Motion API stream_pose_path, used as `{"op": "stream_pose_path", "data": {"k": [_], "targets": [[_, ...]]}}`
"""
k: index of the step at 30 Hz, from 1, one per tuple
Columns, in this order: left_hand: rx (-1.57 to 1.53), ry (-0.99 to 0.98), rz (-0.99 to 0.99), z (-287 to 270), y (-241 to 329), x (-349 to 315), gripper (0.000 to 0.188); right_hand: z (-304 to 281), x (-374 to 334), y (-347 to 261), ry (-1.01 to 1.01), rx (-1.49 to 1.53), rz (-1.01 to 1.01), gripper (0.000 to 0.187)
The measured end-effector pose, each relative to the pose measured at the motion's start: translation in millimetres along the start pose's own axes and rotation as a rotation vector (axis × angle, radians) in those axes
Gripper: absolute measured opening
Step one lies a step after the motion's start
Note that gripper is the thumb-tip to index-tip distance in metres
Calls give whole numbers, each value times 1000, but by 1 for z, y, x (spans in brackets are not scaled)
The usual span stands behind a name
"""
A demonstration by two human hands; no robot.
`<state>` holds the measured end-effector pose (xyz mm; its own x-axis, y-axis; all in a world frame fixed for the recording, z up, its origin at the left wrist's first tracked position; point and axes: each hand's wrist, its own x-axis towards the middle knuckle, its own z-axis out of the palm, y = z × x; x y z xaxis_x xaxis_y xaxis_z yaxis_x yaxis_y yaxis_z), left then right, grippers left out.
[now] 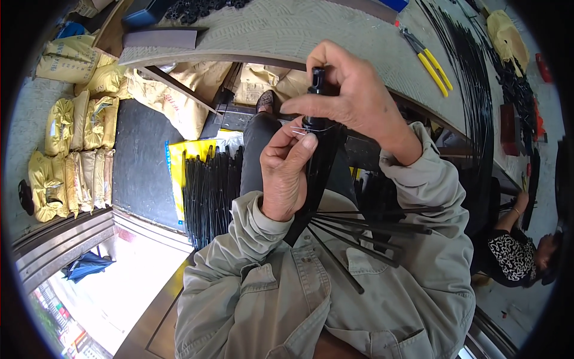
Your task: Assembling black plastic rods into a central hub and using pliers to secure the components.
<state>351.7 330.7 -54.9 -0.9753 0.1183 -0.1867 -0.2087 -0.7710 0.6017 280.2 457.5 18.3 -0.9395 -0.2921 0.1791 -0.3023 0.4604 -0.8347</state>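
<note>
A black umbrella frame [320,158] stands between my two hands, its tube end up and several loose ribs [359,233] fanning out over my shirt at the lower end. With fingers and thumb closed, my left hand [287,170] pinches a thin wire [298,130] against the frame, just below the collar. The wire's short ends stick out past the fingertips. Over the top, my right hand [356,99] curls round the black tube, its thumb crossing in front. The inner side of its grip is hidden.
Yellow-handled pliers [435,72] lie on the workbench [269,33], with long black ribs [469,78] at its right. More black ribs [209,194] stand upright left of my leg. Stacked sacks [86,173] line the left. A co-worker [511,251] sits at right.
</note>
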Motion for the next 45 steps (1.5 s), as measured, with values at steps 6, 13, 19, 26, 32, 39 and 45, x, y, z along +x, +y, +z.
{"op": "stream_pose_path", "data": {"k": [6,13,19,26,32,39,45], "targets": [[34,-71,55,-4,4,0,24,5,-16,7,207,-29,-280,62],[89,-62,97,-9,6,-3,24,75,-63,20,538,1018,150,67],[104,-25,87,-12,15,-2,29,91,-68,31,378,1242,286,38],[143,-88,29,-20,20,0,40,87,-71,30,264,1110,287,9],[177,-99,33,-18,16,3,45,92,-71,23,399,918,163,11],[201,-98,45,-18,10,1,49,84,-69,39,150,1210,258,14],[344,-111,15,-19,22,1,51,76,-66,35,-22,1519,369,17]]}}
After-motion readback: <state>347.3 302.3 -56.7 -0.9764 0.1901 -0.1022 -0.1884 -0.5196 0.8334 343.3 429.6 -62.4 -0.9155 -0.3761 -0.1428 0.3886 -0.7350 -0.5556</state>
